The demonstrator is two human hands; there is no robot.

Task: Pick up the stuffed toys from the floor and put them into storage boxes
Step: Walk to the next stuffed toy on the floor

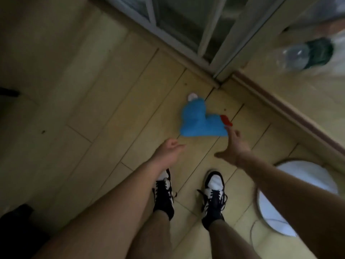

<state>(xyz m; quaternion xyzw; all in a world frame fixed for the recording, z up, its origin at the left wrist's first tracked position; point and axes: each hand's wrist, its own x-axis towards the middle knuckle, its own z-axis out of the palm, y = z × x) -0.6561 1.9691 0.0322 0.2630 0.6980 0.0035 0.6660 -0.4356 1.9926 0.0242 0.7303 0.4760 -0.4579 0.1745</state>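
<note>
The blue stuffed toy (199,121) lies flat on the wooden plank floor (115,113), close to the corner where a sliding door frame (211,34) meets the wall's baseboard (280,107). It has a small white tip at its far end and a red piece (226,120) at its right edge; the picture is too blurred for us to say what creature it is.

We have both arms stretched down toward it. Our right hand (234,146) is nearest, its fingers spread and extended, the fingertips (233,132) at or just beside the toy's right corner below the red piece. We cannot tell whether they are touching it, and nothing is gripped. Our left hand (170,148) sits just short of the toy's near left corner, fingers loosely curled and empty.

Our two black-and-white sneakers (214,191) stand just behind the hands. At the lower right, a round white container (298,199) sits on the floor near our right arm. We judge it may be where toys go, but we cannot see any toy in it, nor be sure it is a storage box. A clear plastic bottle (302,55) with a dark label lies at the upper right.

So we judge the job to be at an early point for this toy: it is on the floor, not yet lifted, and the grasp, the carry and the drop all remain. Whether other toys are stowed or waiting, the view does not show.
</note>
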